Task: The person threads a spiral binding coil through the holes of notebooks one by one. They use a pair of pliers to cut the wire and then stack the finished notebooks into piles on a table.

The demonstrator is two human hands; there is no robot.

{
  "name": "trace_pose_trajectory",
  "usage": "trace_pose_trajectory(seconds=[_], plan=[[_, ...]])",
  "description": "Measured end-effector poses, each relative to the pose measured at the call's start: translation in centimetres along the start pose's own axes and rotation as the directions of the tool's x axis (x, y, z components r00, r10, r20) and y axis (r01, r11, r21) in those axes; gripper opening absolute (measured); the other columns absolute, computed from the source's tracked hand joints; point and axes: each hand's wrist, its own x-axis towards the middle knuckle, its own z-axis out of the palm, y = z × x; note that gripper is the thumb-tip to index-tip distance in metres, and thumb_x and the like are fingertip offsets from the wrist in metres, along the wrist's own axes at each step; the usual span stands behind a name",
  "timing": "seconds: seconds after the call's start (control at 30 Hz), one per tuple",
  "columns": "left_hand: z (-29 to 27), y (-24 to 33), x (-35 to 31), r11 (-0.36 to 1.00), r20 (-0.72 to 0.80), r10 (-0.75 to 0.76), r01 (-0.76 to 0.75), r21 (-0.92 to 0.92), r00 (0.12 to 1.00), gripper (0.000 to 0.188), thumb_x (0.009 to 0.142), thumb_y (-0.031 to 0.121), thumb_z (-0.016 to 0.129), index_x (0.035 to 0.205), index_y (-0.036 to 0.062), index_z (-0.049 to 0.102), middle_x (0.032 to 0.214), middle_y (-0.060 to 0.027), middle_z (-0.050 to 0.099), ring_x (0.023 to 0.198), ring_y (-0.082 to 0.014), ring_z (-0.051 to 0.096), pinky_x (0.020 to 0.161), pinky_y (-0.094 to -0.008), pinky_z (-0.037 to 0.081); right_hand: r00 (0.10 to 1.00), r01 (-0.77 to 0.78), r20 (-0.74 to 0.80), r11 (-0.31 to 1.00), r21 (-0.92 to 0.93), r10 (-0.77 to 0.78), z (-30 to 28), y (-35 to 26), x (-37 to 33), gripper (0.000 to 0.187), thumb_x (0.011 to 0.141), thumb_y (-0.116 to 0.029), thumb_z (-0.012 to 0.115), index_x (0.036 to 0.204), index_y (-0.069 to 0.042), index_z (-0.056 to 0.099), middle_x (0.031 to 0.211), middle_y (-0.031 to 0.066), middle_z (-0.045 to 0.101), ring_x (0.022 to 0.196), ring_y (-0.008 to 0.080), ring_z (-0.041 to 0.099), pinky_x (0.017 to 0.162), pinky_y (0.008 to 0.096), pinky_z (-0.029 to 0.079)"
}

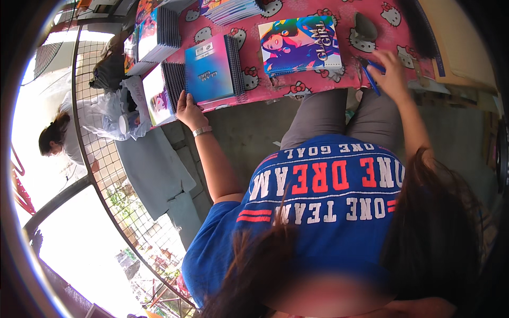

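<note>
My left hand (190,112) is at the near edge of the table, its fingers curled on the near left corner of a blue and pink spiral notebook (209,71). That notebook tops a stack with dark wire coils. On the right, my right hand (391,79) is bent around blue-handled pliers (373,79), with one handle toward its palm and the other pointing back past the table edge. Between the hands lies a stack of notebooks or covers (301,45) with a bright purple, orange and blue picture. No coil shows on that stack.
A pink patterned cloth covers the table (249,50). More coil-bound stacks (155,37) stand at the far left, another (233,10) at the back. A grey stone-like piece (365,26) lies beyond the pliers. Plastic bags (114,114) hang by a wire grille; a person (63,130) is outside it.
</note>
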Motion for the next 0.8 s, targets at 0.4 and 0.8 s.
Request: trace_pose_trajectory(seconds=[0.4, 0.8], plan=[[-0.7, -2.9, 1.1, 0.708, 0.021, 0.351, -0.280, 0.649, 0.936, 0.027, 0.084, 0.015, 0.072, 0.109, 0.0032, 0.072, 0.110, -0.0134, 0.071, 0.100, -0.0258, 0.066, 0.091, -0.0373, 0.049, 0.938, -0.334, -0.183, 0.622, -0.708, 0.295, -2.1, 13.4, 8.7, 0.038, 0.092, -0.039, 0.058, 0.121, -0.015, 0.059, 0.118, 0.0104, 0.061, 0.110, 0.0351, 0.059, 0.088, 0.0478, 0.052], [12.0, 1.4, 1.5, 0.333, 0.647, 0.344, -0.733, 0.594, 0.681, 0.038, 0.074, 0.036, 0.076, 0.099, 0.0099, 0.064, 0.119, -0.0114, 0.062, 0.114, -0.0343, 0.055, 0.098, -0.0457, 0.042, 0.936, -0.320, -0.109, 0.684, -0.656, 0.333, -2.7, 14.9, 10.2, 0.032, 0.088, -0.024, 0.063, 0.116, -0.010, 0.057, 0.113, 0.0157, 0.061, 0.105, 0.0366, 0.062, 0.085, 0.0461, 0.055]])
